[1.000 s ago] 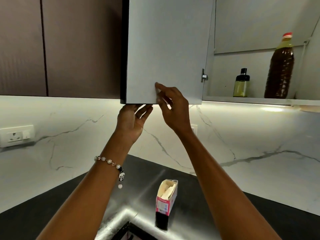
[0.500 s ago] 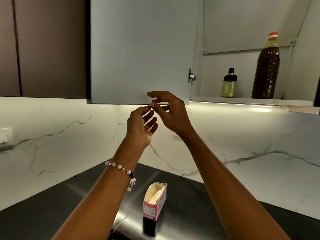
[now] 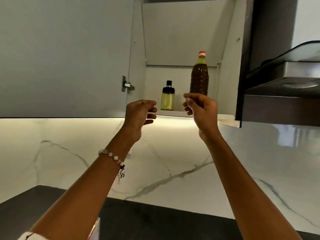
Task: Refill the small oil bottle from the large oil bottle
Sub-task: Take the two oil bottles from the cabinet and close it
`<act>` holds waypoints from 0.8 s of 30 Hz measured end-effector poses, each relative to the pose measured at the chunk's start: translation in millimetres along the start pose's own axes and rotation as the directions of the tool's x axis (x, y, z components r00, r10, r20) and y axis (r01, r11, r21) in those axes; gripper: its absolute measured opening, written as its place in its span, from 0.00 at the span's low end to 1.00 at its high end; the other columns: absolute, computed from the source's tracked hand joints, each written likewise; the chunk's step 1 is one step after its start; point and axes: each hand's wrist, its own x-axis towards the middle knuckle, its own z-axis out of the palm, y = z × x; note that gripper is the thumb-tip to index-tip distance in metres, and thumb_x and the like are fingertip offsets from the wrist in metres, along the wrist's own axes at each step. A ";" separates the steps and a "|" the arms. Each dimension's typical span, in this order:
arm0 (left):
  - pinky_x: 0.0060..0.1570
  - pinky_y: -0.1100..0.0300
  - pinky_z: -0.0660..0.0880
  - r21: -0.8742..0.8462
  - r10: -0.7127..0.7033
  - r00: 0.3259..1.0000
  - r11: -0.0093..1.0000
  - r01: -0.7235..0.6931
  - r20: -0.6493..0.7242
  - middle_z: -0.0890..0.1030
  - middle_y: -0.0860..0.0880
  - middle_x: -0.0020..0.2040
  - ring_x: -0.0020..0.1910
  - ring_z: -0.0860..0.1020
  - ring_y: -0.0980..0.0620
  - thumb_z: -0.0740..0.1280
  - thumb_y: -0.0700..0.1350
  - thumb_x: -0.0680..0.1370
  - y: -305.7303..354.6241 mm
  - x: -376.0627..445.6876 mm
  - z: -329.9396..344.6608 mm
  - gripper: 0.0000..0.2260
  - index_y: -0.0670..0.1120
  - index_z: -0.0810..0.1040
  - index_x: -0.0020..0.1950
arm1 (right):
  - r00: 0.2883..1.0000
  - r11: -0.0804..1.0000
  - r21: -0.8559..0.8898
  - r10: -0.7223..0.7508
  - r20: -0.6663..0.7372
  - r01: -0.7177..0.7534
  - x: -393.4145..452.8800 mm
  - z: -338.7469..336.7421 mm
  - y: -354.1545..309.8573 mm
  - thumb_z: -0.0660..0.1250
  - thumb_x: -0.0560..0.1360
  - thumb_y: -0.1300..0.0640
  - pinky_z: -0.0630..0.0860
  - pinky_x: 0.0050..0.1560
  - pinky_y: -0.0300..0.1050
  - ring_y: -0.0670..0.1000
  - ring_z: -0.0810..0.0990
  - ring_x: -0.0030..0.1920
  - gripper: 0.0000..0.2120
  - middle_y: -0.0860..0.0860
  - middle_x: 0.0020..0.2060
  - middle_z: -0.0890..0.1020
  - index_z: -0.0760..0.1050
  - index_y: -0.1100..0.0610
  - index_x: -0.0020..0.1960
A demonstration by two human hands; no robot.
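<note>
I was at the fetching step: both hands were raised before the open cupboard, empty, fingers loosely curled. The small bottle (image 3: 167, 96) stood on the shelf (image 3: 174, 113) between my left hand (image 3: 139, 113) and right hand (image 3: 201, 109), the big bottle (image 3: 199, 74) just behind my right. Next I judged each hand must reach in and grip one

1. Small oil bottle (image 3: 167, 97): clear, pale yellow oil, black cap on, upright on the open cabinet's shelf, left of the big one.
2. Large oil bottle (image 3: 199, 77): tall ribbed plastic, dark brown oil, red cap on, upright, same shelf, base hidden.
</note>
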 end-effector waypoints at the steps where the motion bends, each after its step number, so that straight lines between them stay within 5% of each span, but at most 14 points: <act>1: 0.37 0.59 0.77 0.005 0.018 1.000 1.000 -0.018 0.017 0.82 0.47 0.37 0.34 0.79 0.50 0.69 0.43 0.76 -2.8 11.6 11.9 0.03 0.45 0.81 0.45 | 0.998 0.999 -0.029 0.032 -0.047 -0.033 12.1 -13.7 8.4 0.67 0.76 0.66 0.78 0.39 0.40 0.49 0.81 0.40 0.07 0.54 0.41 0.82 0.80 0.59 0.51; 5: 0.41 0.57 0.79 0.077 0.073 0.997 0.994 -0.075 0.034 0.83 0.43 0.43 0.38 0.81 0.49 0.69 0.40 0.76 -14.1 63.2 50.8 0.02 0.44 0.81 0.44 | 0.962 0.967 -0.187 0.127 -0.242 -0.174 60.0 -55.9 39.2 0.70 0.74 0.64 0.80 0.52 0.47 0.53 0.82 0.51 0.07 0.55 0.49 0.83 0.80 0.60 0.51; 10: 0.53 0.53 0.79 0.286 0.103 0.995 0.954 -0.095 -0.012 0.83 0.43 0.45 0.48 0.82 0.45 0.72 0.39 0.72 -31.8 123.7 84.2 0.02 0.43 0.81 0.42 | 0.906 0.903 -0.277 0.217 -0.362 -0.327 113.7 -81.7 66.6 0.73 0.72 0.60 0.75 0.45 0.39 0.54 0.79 0.55 0.16 0.54 0.52 0.79 0.76 0.61 0.57; 13: 0.53 0.57 0.74 0.376 0.079 0.997 0.923 -0.083 0.027 0.80 0.43 0.56 0.57 0.78 0.45 0.74 0.42 0.72 -37.8 151.5 95.7 0.15 0.40 0.78 0.56 | 0.906 0.848 -0.351 0.301 -0.298 -0.397 140.9 -82.9 76.1 0.76 0.69 0.55 0.75 0.53 0.47 0.56 0.77 0.58 0.27 0.55 0.55 0.77 0.70 0.62 0.63; 16: 0.55 0.56 0.71 0.433 0.029 0.998 0.900 -0.051 0.057 0.75 0.43 0.64 0.63 0.74 0.44 0.76 0.45 0.71 -49.0 187.1 105.2 0.28 0.40 0.70 0.67 | 0.917 0.836 -0.379 0.371 -0.144 -0.397 161.1 -73.1 84.5 0.76 0.68 0.55 0.74 0.46 0.43 0.52 0.76 0.51 0.30 0.54 0.53 0.76 0.68 0.61 0.65; 20: 0.46 0.56 0.73 0.427 -0.050 0.982 0.904 -0.033 0.182 0.79 0.42 0.59 0.54 0.77 0.46 0.78 0.46 0.68 -60.6 215.4 114.9 0.26 0.40 0.73 0.62 | 0.922 0.859 -0.352 0.384 -0.039 -0.372 178.5 -65.2 99.9 0.76 0.68 0.58 0.73 0.36 0.40 0.49 0.79 0.42 0.24 0.52 0.47 0.79 0.72 0.57 0.61; 24: 0.50 0.54 0.75 0.385 -0.061 0.966 0.922 -0.041 0.250 0.79 0.44 0.51 0.51 0.78 0.46 0.78 0.42 0.67 -70.4 228.9 125.6 0.20 0.44 0.72 0.53 | 0.923 0.868 -0.320 0.380 -0.064 -0.379 192.1 -63.2 115.8 0.78 0.66 0.56 0.75 0.36 0.42 0.50 0.79 0.42 0.25 0.51 0.44 0.79 0.71 0.55 0.59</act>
